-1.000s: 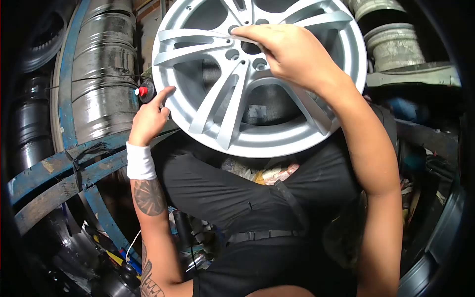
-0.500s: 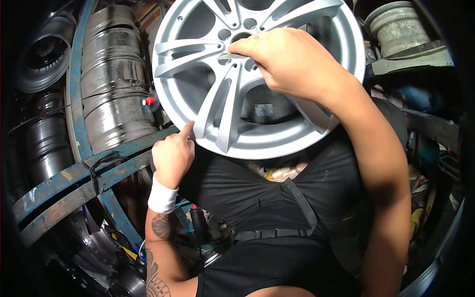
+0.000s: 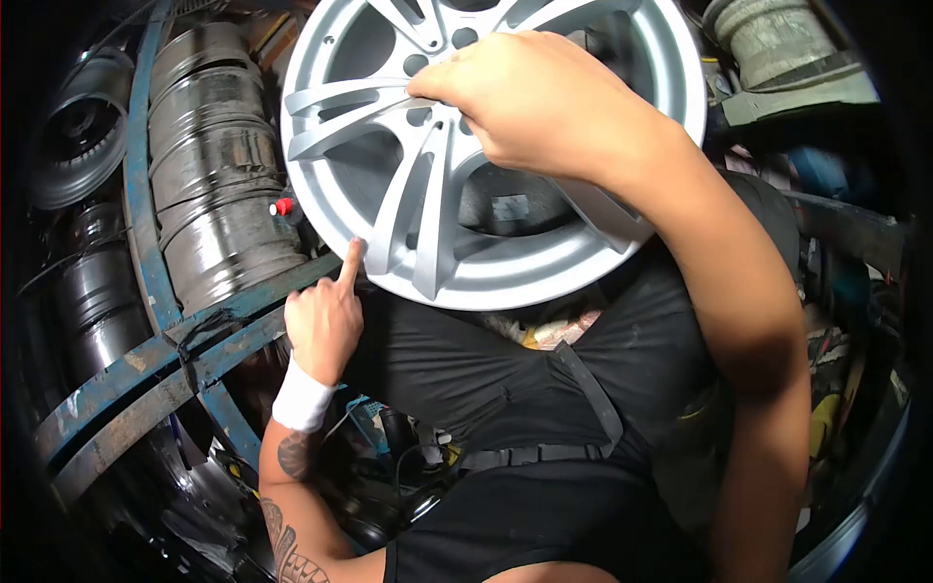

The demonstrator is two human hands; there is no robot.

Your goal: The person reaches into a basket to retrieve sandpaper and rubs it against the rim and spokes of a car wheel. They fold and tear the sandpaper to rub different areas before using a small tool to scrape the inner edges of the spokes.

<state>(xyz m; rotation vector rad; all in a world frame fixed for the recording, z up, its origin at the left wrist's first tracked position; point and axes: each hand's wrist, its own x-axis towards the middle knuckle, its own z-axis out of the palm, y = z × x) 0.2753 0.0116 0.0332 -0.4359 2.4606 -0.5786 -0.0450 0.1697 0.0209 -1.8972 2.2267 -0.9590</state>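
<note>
A silver multi-spoke alloy wheel (image 3: 515, 280) stands tilted on my lap, its face toward me. My right hand (image 3: 535, 97) reaches over the hub, fingertips pinched on what looks like a thin grey sheet pressed against a spoke near the bolt holes. My left hand (image 3: 326, 316), with a white wristband (image 3: 303, 394) below it, has its index finger stretched up and touching the wheel's lower left rim edge. Its other fingers are curled and hold nothing.
A blue metal frame (image 3: 146, 223) curves down the left, with stacked worn steel rims (image 3: 209, 175) behind it and a small red knob (image 3: 283, 206) beside the wheel. Another old rim (image 3: 768, 34) sits top right. Tools and cables (image 3: 408, 447) clutter the floor under my legs.
My left hand dropped from the wheel's left edge to its lower left rim, index finger still pointing. My right hand slid left along the spoke. The wheel shifted slightly up and left in view.
</note>
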